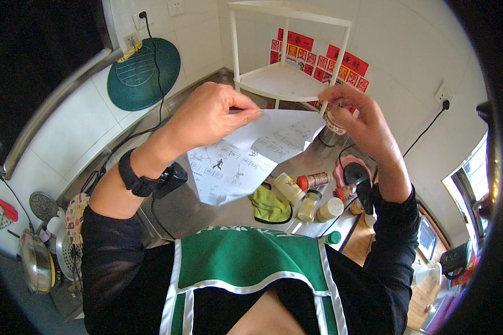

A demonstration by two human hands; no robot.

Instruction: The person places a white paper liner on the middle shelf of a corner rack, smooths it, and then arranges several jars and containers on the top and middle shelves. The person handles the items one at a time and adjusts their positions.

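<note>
In front of my chest hangs a creased white sheet of paper (239, 163) bearing printed figures and small boxes. My left hand (216, 113) pinches its top edge between thumb and fingertips. At the sheet's right corner is my right hand (356, 115), slightly blurred, its thumb and forefinger apart; I see no clear hold on the paper. Behind that hand stands a jar or cup with a patterned band (334, 125), partly covered. Beneath the paper's lower right edge lies a yellow-green cloth (270, 205), beside a tilted jar with a pale yellow lid (288, 188).
A white corner shelf (276, 79) rises behind the paper. Several seasoning jars, including a red-capped one (314, 181), crowd the metal counter (172, 213). A pink scalloped dish (348, 165) sits to the right. Cables run along the left wall near a green round board (167, 71).
</note>
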